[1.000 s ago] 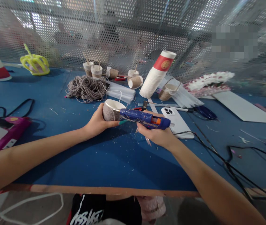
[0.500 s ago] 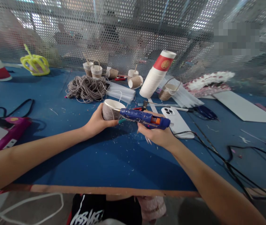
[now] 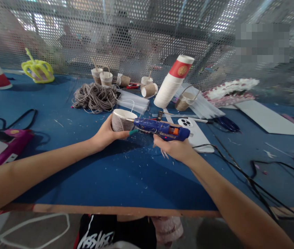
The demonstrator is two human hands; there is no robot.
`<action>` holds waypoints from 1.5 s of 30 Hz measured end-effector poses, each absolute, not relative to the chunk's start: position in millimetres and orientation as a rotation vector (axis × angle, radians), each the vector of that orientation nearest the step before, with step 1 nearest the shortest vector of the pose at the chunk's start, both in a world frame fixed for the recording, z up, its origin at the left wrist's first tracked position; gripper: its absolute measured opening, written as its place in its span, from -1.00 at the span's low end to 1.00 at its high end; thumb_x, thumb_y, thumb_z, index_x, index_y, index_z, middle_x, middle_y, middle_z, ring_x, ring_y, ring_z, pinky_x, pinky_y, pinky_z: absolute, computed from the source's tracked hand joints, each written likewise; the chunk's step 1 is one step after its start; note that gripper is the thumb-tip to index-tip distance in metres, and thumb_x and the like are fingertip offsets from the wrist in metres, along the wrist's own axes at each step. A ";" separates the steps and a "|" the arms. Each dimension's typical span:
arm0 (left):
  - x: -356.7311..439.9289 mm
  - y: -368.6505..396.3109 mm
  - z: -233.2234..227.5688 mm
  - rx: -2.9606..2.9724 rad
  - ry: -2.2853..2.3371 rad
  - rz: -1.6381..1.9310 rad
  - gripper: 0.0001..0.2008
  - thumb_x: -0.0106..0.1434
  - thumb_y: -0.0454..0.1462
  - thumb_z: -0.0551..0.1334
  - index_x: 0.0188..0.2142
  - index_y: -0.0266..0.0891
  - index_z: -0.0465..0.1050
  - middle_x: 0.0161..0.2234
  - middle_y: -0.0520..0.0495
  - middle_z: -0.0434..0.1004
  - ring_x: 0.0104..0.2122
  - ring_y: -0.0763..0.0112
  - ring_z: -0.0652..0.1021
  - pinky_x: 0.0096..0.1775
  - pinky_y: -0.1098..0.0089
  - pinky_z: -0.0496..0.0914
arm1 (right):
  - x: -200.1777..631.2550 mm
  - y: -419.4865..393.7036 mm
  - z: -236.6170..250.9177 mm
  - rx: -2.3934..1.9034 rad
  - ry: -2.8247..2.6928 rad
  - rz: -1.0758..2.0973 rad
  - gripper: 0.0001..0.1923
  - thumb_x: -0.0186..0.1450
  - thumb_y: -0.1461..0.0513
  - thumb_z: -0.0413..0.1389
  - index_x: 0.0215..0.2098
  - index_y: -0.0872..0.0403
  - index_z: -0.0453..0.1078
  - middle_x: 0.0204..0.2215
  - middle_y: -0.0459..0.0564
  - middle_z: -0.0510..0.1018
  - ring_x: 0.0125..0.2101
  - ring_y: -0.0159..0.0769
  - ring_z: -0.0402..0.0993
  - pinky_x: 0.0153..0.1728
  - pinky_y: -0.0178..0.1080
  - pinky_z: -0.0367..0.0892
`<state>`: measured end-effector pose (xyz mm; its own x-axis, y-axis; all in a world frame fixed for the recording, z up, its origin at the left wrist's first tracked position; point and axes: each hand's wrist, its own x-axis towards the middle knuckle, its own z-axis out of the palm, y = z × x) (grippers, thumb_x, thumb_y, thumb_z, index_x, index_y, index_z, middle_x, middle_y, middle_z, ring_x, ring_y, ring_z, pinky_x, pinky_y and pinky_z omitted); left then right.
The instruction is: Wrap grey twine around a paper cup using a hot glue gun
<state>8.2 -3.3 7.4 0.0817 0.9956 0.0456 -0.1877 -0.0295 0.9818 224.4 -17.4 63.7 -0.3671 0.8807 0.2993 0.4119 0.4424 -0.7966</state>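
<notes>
My left hand (image 3: 108,133) is closed around a paper cup (image 3: 121,123) wrapped in grey cord, its white rim showing at the top. In my right hand (image 3: 174,147) is a blue hot glue gun (image 3: 159,128) with an orange part near its back end. The gun's metal nozzle points left and meets or nearly meets the cup's side near the rim; contact is hard to make out. A strand of cord rises from behind the cup toward a heap of grey cord (image 3: 95,98). A white phone (image 3: 196,135) lies just behind my right hand.
Behind stand a leaning stack of paper cups (image 3: 170,84) and several small cord-wrapped cups (image 3: 106,79). Clear glue sticks (image 3: 134,102) lie beside the cord. Black cables (image 3: 240,169) cross the right side. A magenta device (image 3: 14,147) sits at left, before a perforated metal screen (image 3: 136,41).
The cup and my left hand have shifted very slightly left. The glue gun has moved slightly right, with its nozzle still at the cup's side.
</notes>
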 end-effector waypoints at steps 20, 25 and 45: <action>3.0 -1.9 5.5 1.113 0.902 1.249 -0.32 -0.18 -0.21 0.52 -0.04 -0.28 0.40 -0.11 -0.21 0.59 -0.11 0.09 0.58 -0.03 0.06 0.47 | 226.7 -16.3 65.1 -1.127 -1.916 0.800 -0.79 0.02 0.30 0.09 -0.65 -0.03 0.13 -0.75 -0.21 0.32 -0.73 -0.38 0.29 -0.67 -0.26 0.27; 2.3 -1.2 4.0 1.115 0.860 1.254 -0.35 -0.16 -0.21 0.51 -0.05 -0.27 0.41 -0.11 -0.20 0.59 -0.08 0.08 0.57 0.02 0.06 0.44 | 225.6 -18.0 67.4 -1.174 -1.890 0.818 -0.78 0.03 0.32 0.11 -0.65 -0.03 0.15 -0.78 -0.21 0.35 -0.75 -0.37 0.31 -0.68 -0.26 0.26; -3.5 2.5 1.3 1.060 0.766 1.196 -0.46 -0.16 -0.18 0.48 -0.13 -0.20 0.50 -0.19 -0.14 0.63 -0.11 0.08 0.59 0.01 0.08 0.45 | 226.9 -17.8 67.4 -1.168 -1.872 0.792 -0.73 0.01 0.36 0.07 -0.69 -0.03 0.08 -0.75 -0.19 0.32 -0.71 -0.38 0.29 -0.64 -0.25 0.23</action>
<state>-3.5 2.5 1.3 0.2292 0.9715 0.0611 -0.3506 0.0239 0.9362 226.9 -17.8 67.4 -0.2769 0.9176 0.2852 0.4340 0.3843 -0.8149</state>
